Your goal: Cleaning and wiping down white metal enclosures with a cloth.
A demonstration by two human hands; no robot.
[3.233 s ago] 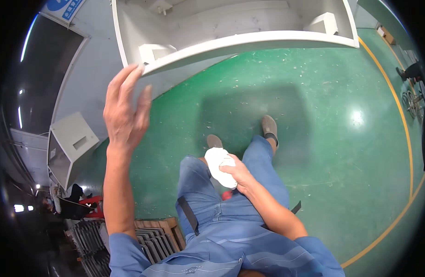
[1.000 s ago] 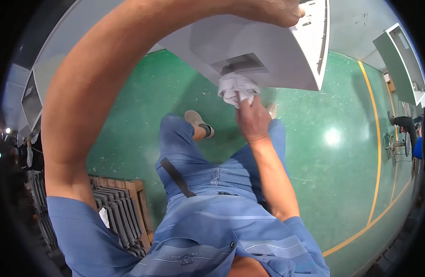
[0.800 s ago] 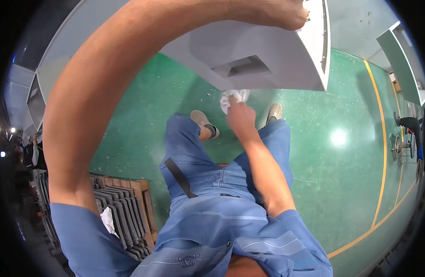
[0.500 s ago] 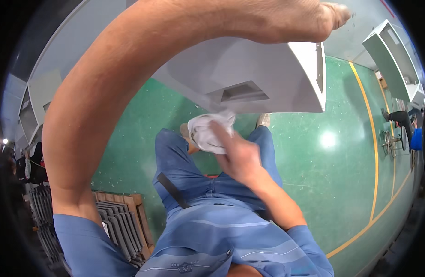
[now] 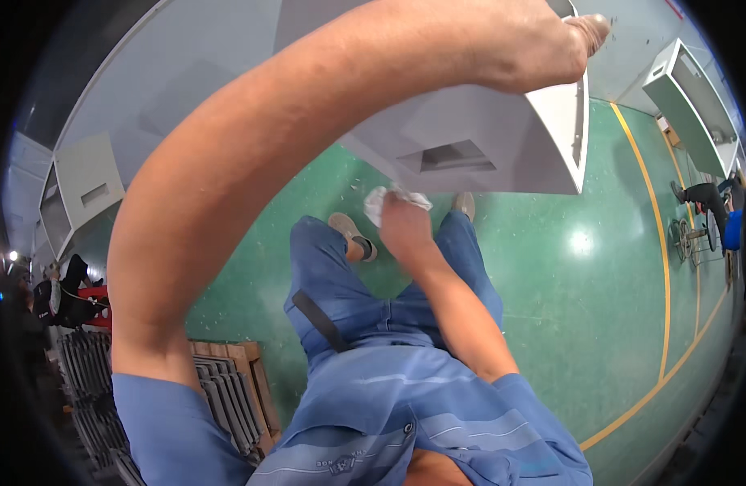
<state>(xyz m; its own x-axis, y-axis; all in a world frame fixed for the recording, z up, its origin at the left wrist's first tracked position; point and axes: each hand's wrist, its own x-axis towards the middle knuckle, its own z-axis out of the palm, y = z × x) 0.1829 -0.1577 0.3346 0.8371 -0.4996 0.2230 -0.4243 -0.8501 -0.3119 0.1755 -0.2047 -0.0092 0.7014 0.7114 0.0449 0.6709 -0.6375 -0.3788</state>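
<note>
Clearly the white cloth (image 5: pixel 392 200) is bunched in the right hand (image 5: pixel 403 229), fingers clamped on it, just below the grey panel (image 5: pixel 470 138) near its recessed slot. To wipe well, I judge the cloth should press flat against the underside with firm, even strokes. Up top, the left hand (image 5: pixel 551 40) grips the panel's upper edge, steadying it above the green floor (image 5: pixel 567 324); that hold should stay firm.

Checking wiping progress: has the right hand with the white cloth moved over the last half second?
Yes. The right hand carried the white cloth up from over the lap to just under the grey housing.
</note>
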